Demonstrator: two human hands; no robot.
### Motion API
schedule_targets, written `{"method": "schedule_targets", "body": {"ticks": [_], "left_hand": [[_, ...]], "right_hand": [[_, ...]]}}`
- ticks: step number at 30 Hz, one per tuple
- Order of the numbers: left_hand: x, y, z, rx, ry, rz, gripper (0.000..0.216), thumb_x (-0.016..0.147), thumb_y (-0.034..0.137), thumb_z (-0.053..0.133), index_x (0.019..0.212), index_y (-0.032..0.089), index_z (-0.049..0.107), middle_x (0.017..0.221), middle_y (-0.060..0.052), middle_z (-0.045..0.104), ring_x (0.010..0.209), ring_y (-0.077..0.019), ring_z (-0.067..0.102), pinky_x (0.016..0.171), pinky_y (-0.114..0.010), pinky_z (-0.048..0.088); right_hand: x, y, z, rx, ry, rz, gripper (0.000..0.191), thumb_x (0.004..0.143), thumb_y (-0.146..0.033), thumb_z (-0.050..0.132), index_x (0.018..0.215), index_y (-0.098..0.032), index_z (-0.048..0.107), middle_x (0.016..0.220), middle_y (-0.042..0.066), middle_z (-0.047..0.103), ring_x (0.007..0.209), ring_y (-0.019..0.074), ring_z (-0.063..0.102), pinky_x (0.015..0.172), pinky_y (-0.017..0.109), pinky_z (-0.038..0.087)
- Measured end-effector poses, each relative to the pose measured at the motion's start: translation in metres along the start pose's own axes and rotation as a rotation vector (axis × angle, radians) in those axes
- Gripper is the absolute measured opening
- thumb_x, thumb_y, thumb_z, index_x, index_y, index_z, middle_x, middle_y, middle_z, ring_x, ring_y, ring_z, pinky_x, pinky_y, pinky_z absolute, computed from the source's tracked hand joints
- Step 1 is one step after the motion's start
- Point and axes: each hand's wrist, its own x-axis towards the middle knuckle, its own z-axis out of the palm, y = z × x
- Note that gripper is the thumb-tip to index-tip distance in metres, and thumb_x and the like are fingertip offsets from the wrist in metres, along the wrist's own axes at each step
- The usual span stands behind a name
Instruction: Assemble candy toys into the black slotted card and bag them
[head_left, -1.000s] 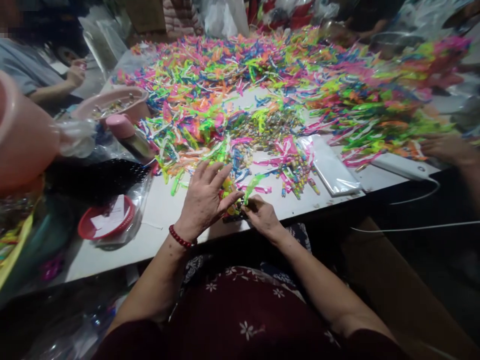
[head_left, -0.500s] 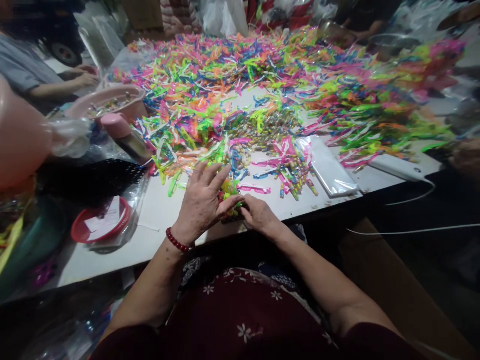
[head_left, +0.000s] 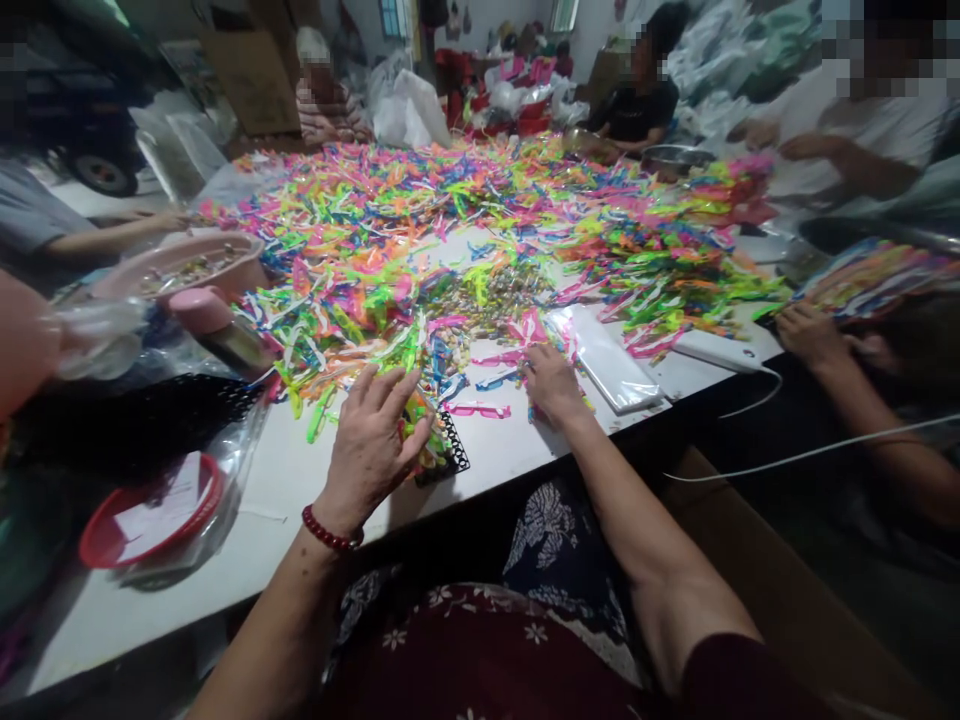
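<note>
I have my left hand (head_left: 371, 440) spread flat, fingers apart, pressing on a small bundle of neon plastic strips (head_left: 421, 440) that lies on a black mesh tray (head_left: 452, 448) at the near edge of the desk (head_left: 300, 500). My right hand (head_left: 553, 384) is out at about one o'clock from it, fingers curled down onto pink strips (head_left: 534, 330) at the fringe of the big heap (head_left: 480, 220); whether it has pinched one I cannot tell. These strips look light, thin and bendy, probably slick in their clear film, so I judge a pinch near one end grips best. A pink bowl (head_left: 187, 262) sits at ten o'clock, a red dish (head_left: 150, 515) at eight, and a co-worker's hand (head_left: 810, 335) works at three.
</note>
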Motion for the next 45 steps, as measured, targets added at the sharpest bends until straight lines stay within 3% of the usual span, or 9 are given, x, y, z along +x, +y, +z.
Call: {"method": "schedule_targets", "body": {"ticks": [8,12,16,19,29,34,37,41,45], "left_hand": [[-0.003,0.000,-0.001,-0.009,-0.012,-0.018,0.049,0.090,0.032,0.060,0.138,0.025,0.050,0.133,-0.010,0.057,0.134,-0.0321,0.043,0.116,-0.057,0.038],[-0.002,0.001,0.000,-0.026,-0.014,-0.032,0.048,0.090,0.031,0.060,0.137,0.024,0.050,0.132,-0.009,0.057,0.132,-0.0302,0.046,0.117,-0.057,0.037],[0.000,0.000,0.002,-0.039,-0.023,-0.038,0.049,0.090,0.034,0.060,0.136,0.023,0.051,0.132,-0.009,0.057,0.132,-0.0289,0.046,0.118,-0.055,0.034],[0.000,0.000,0.002,-0.041,-0.030,-0.052,0.049,0.090,0.037,0.060,0.136,0.024,0.050,0.132,-0.009,0.057,0.133,-0.0295,0.044,0.118,-0.056,0.034],[-0.001,0.001,0.000,-0.040,-0.040,-0.055,0.049,0.093,0.044,0.059,0.137,0.026,0.050,0.134,-0.007,0.056,0.135,-0.0307,0.043,0.116,-0.056,0.036],[0.000,-0.001,-0.003,-0.067,-0.075,-0.032,0.052,0.096,0.052,0.050,0.140,0.023,0.049,0.136,-0.010,0.055,0.138,-0.0308,0.039,0.119,-0.055,0.031],[-0.001,-0.005,-0.005,-0.093,-0.114,0.009,0.054,0.099,0.053,0.042,0.143,0.022,0.047,0.139,-0.010,0.053,0.139,-0.0306,0.038,0.120,-0.056,0.028],[-0.001,-0.006,-0.005,-0.075,-0.124,0.006,0.070,0.087,0.063,0.060,0.143,0.023,0.046,0.140,-0.011,0.051,0.139,-0.0350,0.037,0.119,-0.056,0.031],[-0.001,-0.002,-0.003,-0.018,-0.080,-0.038,0.060,0.088,0.048,0.065,0.140,0.024,0.048,0.136,-0.010,0.054,0.136,-0.0340,0.041,0.116,-0.056,0.036]], "right_hand": [[0.047,0.015,-0.001,-0.200,-0.142,-0.031,0.029,0.089,-0.002,0.043,0.102,-0.012,0.067,0.106,0.018,0.062,0.106,0.0300,0.050,0.093,0.039,0.041],[0.006,-0.009,-0.002,0.048,-0.080,0.004,0.016,0.094,-0.019,0.052,0.101,-0.015,0.066,0.098,0.013,0.066,0.095,0.0267,0.060,0.089,0.039,0.047],[-0.058,-0.045,0.004,0.630,-0.252,0.111,0.025,0.093,-0.043,0.059,0.097,-0.019,0.065,0.084,0.004,0.070,0.075,0.0194,0.066,0.074,0.033,0.052],[-0.094,-0.070,0.015,0.789,-0.304,0.129,0.028,0.087,-0.048,0.065,0.094,-0.020,0.064,0.082,0.004,0.070,0.072,0.0190,0.066,0.071,0.031,0.053],[-0.106,-0.089,0.023,0.614,-0.339,-0.202,0.002,0.089,-0.024,0.056,0.089,-0.022,0.055,0.078,0.001,0.064,0.068,0.0170,0.058,0.066,0.027,0.043],[-0.098,-0.095,0.018,0.479,-0.408,-0.318,0.007,0.088,-0.016,0.058,0.086,-0.022,0.056,0.077,0.001,0.062,0.068,0.0164,0.055,0.066,0.026,0.038],[-0.093,-0.099,0.017,0.460,-0.441,-0.314,0.008,0.088,-0.014,0.061,0.085,-0.021,0.057,0.077,0.001,0.063,0.069,0.0163,0.055,0.066,0.025,0.037],[-0.094,-0.102,0.019,0.492,-0.427,-0.296,0.011,0.087,-0.011,0.062,0.092,-0.020,0.061,0.083,0.002,0.066,0.075,0.0171,0.058,0.069,0.025,0.039],[-0.094,-0.090,0.018,0.532,-0.429,-0.271,0.012,0.087,-0.015,0.065,0.098,-0.020,0.063,0.085,0.001,0.067,0.073,0.0159,0.059,0.069,0.026,0.043]]}}
